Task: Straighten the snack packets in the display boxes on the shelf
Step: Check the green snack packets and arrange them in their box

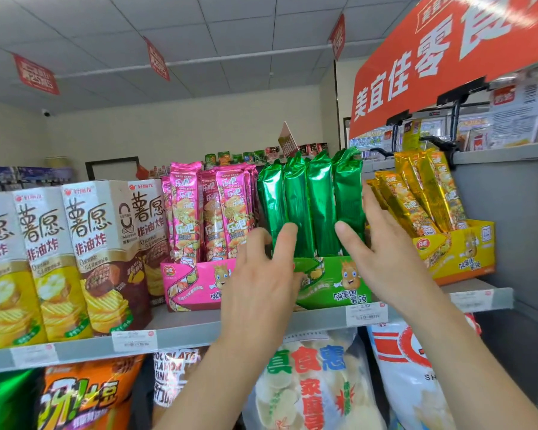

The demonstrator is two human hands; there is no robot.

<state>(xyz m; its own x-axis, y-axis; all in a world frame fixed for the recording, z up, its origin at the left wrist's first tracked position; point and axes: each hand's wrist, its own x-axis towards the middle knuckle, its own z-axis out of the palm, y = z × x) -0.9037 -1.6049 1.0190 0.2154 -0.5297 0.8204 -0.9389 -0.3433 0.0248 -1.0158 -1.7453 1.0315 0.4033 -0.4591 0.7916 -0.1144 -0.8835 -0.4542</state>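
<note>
Several green foil snack packets (320, 200) stand upright in a green display box (339, 283) on the shelf. My left hand (261, 274) touches the packets' lower left side, thumb laid on their front. My right hand (382, 252) presses flat against their right side, thumb on the front, fingers straight. To the left, pink packets (212, 209) stand in a pink display box (190, 283). To the right, yellow packets (423, 197) lean left in a yellow display box (466, 252).
Tall chip cartons (84, 256) line the shelf's left part. The grey shelf edge (199, 330) carries price tags. Large snack bags (311, 383) fill the shelf below. An orange sign (432, 63) hangs overhead at the right, with a grey side panel (516, 228) beside the yellow box.
</note>
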